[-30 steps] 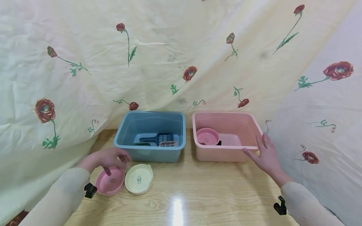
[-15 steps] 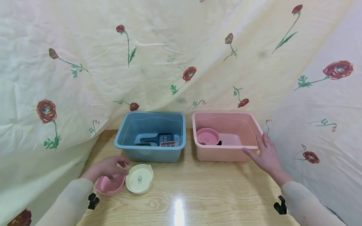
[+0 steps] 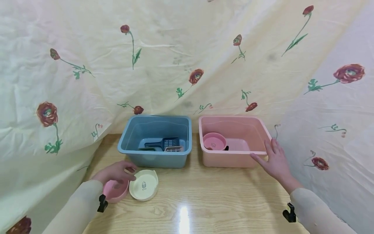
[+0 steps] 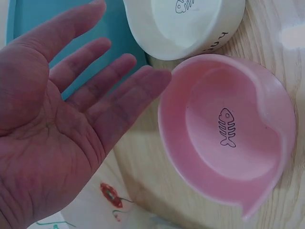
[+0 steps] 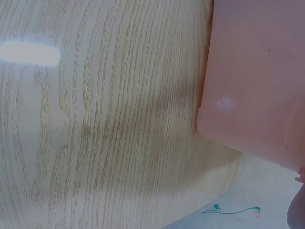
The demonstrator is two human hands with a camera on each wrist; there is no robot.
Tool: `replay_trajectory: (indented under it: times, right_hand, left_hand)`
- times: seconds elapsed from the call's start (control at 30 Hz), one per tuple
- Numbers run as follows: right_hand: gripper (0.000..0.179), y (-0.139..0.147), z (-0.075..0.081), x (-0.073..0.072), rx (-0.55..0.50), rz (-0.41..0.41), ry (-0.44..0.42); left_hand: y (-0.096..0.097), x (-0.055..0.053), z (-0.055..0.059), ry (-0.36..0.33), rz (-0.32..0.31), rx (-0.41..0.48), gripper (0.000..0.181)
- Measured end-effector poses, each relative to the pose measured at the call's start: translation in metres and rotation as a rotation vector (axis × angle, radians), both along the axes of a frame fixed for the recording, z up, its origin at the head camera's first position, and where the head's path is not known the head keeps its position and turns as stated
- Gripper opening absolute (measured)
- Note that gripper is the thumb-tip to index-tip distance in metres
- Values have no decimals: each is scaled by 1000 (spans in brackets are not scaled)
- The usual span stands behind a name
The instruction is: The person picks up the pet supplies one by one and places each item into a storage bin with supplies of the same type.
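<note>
My left hand [image 3: 118, 172] hovers over the pink bowl [image 3: 117, 194] on the table, fingers loosely bent and holding nothing. Its fingertips are close to the rim of the cream bowl [image 3: 143, 191], which stands just right of the pink one. Seen from the left wrist, the palm [image 4: 62, 114] is spread, and a fish-bone print marks the pink bowl's inside. My right hand [image 3: 276, 162] rests at the front right corner of the pink bin [image 3: 229, 160], fingers spread along its rim. Inside that bin, a second pink bowl [image 3: 214, 142] leans at the left.
A blue bin [image 3: 157, 160] stands left of the pink bin. It contains a dark blue slotted scoop [image 3: 163, 143], a pale pink scoop [image 3: 174, 149] and a dark green item [image 3: 148, 149]. A small black piece [image 3: 226, 148] shows beside the bowl in the pink bin. Flowered cloth [image 3: 163, 65] hangs behind.
My left hand has come down and slightly right, over the pink bowl toward the cream bowl. The right hand has stayed on the pink bin's corner; bowls and bins have not moved.
</note>
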State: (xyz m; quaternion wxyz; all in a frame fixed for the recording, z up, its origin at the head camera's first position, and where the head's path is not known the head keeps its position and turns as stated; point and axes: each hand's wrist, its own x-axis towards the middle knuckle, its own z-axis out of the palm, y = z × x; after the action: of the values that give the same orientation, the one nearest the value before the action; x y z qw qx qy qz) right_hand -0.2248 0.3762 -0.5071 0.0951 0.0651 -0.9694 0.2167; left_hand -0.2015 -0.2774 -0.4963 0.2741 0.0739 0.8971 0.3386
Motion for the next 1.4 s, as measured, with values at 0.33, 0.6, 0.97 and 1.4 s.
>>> replay_trajectory:
  times: [0.33, 0.6, 0.97, 1.4]
  right_hand:
    - [106, -1, 2, 1, 1, -9, -30]
    - [106, 1, -2, 2, 1, -12, -27]
    - [106, 1, 0, 2, -3, -20, -40]
    - [106, -1, 0, 2, 7, -28, -40]
  left_hand:
    - [5, -12, -2, -121, 18, 59, 51]
    - [5, -19, -10, -198, 41, 39, 52]
    - [13, -19, -20, -337, 48, 229, 51]
    - [22, -20, -34, -434, 236, 225, 50]
